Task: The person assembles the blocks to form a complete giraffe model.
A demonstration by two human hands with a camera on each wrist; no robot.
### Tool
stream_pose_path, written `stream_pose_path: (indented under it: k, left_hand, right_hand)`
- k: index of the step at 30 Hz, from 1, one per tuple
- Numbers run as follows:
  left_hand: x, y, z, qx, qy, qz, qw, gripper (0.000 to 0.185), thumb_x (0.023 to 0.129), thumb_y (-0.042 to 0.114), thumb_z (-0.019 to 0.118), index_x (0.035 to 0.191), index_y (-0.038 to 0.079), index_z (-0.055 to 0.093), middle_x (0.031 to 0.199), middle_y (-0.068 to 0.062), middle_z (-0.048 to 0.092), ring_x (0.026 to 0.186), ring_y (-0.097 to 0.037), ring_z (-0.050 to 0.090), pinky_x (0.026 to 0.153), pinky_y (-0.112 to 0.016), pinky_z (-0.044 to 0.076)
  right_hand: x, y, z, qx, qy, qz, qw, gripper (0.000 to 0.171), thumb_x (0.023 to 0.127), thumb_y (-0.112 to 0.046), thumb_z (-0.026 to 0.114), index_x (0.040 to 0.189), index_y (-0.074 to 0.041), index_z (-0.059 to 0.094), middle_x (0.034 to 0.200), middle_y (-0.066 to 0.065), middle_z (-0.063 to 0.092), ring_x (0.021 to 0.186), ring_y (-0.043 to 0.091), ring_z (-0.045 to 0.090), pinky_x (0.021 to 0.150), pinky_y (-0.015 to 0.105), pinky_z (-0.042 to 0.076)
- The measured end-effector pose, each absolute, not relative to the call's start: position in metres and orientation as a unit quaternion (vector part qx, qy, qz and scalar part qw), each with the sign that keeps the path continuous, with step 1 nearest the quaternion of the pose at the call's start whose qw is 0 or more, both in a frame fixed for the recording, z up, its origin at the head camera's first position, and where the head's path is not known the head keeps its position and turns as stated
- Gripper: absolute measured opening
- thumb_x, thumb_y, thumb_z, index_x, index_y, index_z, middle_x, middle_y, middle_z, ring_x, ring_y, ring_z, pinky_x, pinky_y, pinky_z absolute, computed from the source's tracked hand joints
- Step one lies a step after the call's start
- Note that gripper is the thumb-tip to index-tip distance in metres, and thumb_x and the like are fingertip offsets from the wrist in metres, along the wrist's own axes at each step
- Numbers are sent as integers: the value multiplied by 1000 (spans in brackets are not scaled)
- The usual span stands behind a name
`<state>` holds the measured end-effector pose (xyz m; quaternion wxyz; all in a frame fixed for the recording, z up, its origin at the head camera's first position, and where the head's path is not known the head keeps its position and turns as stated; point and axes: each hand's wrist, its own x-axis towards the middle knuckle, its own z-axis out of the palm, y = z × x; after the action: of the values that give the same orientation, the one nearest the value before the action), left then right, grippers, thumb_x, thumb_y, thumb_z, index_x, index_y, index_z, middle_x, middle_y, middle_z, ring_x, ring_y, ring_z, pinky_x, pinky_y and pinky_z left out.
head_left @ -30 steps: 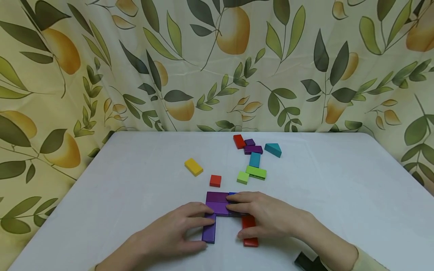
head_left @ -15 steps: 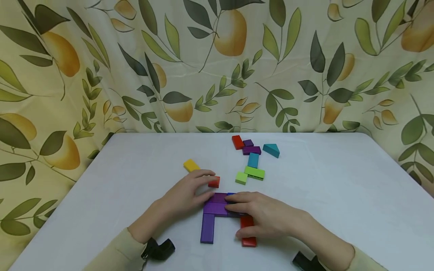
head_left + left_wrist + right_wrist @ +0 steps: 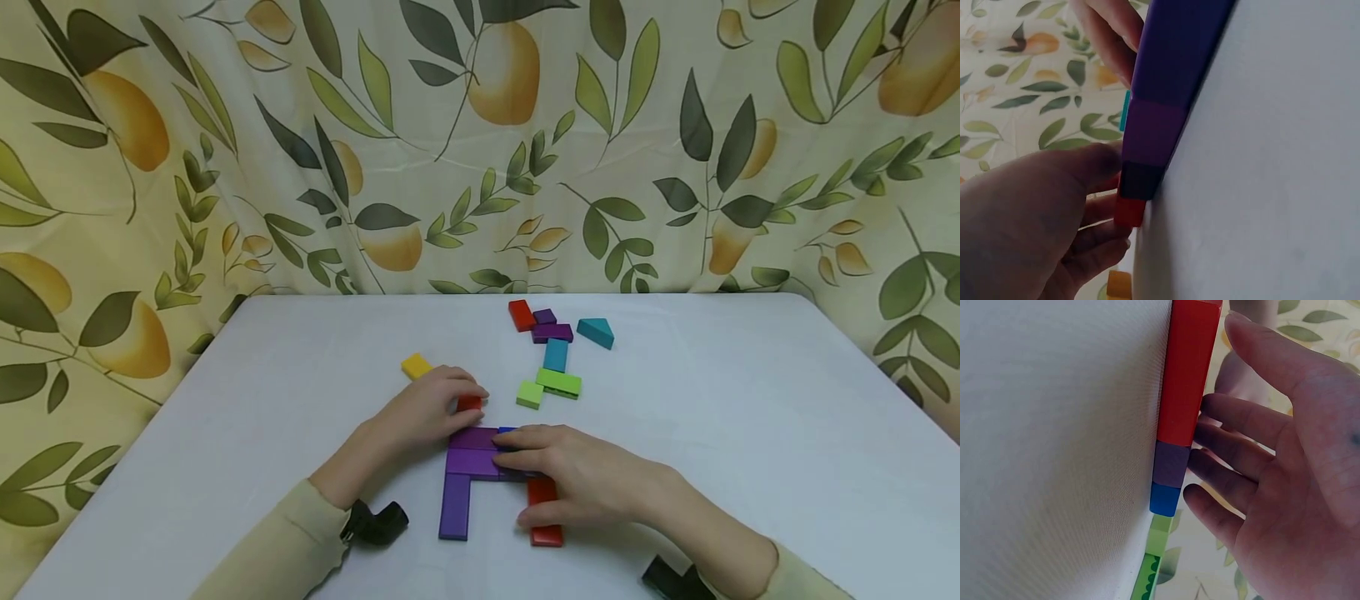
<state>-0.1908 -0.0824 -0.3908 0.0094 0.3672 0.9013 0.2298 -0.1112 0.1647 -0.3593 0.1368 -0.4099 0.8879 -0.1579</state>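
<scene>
The left hand point(image 3: 429, 410) curls its fingers round a small red block point(image 3: 469, 403), pinching it on the white surface point(image 3: 750, 433) just behind the joined blocks. The right hand point(image 3: 573, 475) lies flat with straight fingers pressing on that group: purple blocks point(image 3: 468, 454), a long purple block point(image 3: 455, 505) reaching toward the person, a blue block point(image 3: 1165, 499) and a long red block point(image 3: 544, 510) under the palm. A yellow block point(image 3: 416, 365) sits just beyond the left hand. Farther back lie green blocks point(image 3: 551, 386), teal blocks point(image 3: 596, 332), a red one and purple ones, well apart from the hands
</scene>
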Motion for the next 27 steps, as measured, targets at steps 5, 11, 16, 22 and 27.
stream_pose_path:
  k: [5,11,16,22,27]
  left_hand:
    - [-189,-87,-388,361,904,229,22,27,95,23,73,116,7,75,115,-2,65,108,-18,59,97,-33,51]
    - [-187,-98,-386,346,898,270,49,28,94,18,73,121,8,72,123,1,63,103,-13,59,89,-28,52]
    - [-189,-104,-384,366,889,269,60,26,95,11,72,120,13,74,122,2,66,115,-14,59,97,-31,50]
    - [-190,-105,-382,375,890,256,49,28,93,9,73,121,9,73,122,-2,66,116,-18,60,99,-34,50]
    - [-191,-105,-383,370,890,260,60,29,93,7,72,122,7,72,124,-3,68,120,-19,60,102,-36,48]
  right_hand:
    - [-111,164,-359,-404,889,-161,144,62,91,-48,73,145,-19,58,152,-1,47,139,21,44,109,45,42]
    - [-112,164,-359,-397,890,-164,151,62,91,-48,73,145,-20,59,152,-2,47,139,21,44,108,45,43]
    - [-111,164,-358,-395,889,-168,156,63,91,-49,73,145,-20,58,152,-1,47,139,21,43,108,45,43]
    - [-111,164,-358,-395,889,-170,156,62,91,-47,73,145,-20,59,152,-1,47,139,21,44,108,44,43]
    - [-112,163,-358,-396,889,-167,155,61,91,-45,74,144,-20,59,152,-1,48,139,20,44,108,44,43]
